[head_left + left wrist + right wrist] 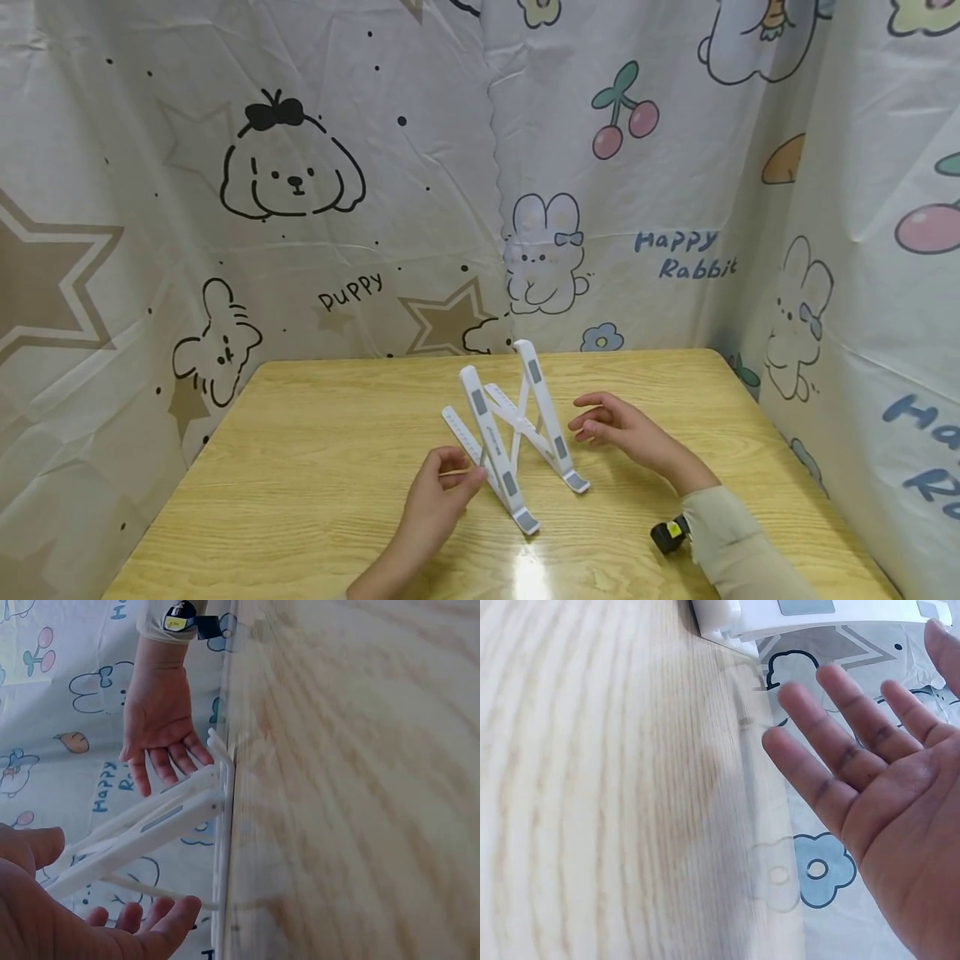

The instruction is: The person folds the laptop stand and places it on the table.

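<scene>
A white laptop stand [491,442] sits unfolded on the table [300,467], just below the frame's centre. Your left hand [438,492], lower centre, and right hand [630,429], right of centre, flank it, fingers relaxed.

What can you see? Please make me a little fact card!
Main thing: white X-braced stand with grey pads, unfolded
Under it: yellow wood-grain tabletop
Left hand: beside the stand; touching is hard to tell
Right hand: apart from the stand, palm empty
Also: small black device with yellow label, by that wrist
Behind: white cloth printed with puppies and rabbits
</scene>
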{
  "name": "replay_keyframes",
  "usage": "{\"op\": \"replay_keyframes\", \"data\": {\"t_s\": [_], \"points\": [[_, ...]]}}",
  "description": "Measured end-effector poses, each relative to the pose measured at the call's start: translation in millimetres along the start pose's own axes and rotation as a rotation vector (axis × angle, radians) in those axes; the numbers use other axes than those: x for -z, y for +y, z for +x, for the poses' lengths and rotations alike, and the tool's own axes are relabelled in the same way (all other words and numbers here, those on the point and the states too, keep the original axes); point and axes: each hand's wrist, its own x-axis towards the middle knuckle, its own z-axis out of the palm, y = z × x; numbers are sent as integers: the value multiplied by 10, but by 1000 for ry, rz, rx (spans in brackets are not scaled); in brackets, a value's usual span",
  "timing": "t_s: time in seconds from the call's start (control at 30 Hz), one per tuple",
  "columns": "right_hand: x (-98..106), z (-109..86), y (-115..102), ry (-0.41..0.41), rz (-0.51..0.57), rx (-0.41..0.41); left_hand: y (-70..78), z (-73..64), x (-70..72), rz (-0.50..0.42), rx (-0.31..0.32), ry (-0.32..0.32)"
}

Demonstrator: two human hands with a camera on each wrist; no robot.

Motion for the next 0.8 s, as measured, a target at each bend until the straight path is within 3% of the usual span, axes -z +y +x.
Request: {"op": "replay_keyframes", "data": {"t_s": [0.3,0.53,0.8], "points": [[-32,121,34,-62,74,-35,-50,54,-118,-112,39,-23],[-44,208,33,-72,147,-83,-95,98,-235,-171,55,-5],[-46,289,135,-97,237,-84,-151,142,-324,-224,59,19]]}}
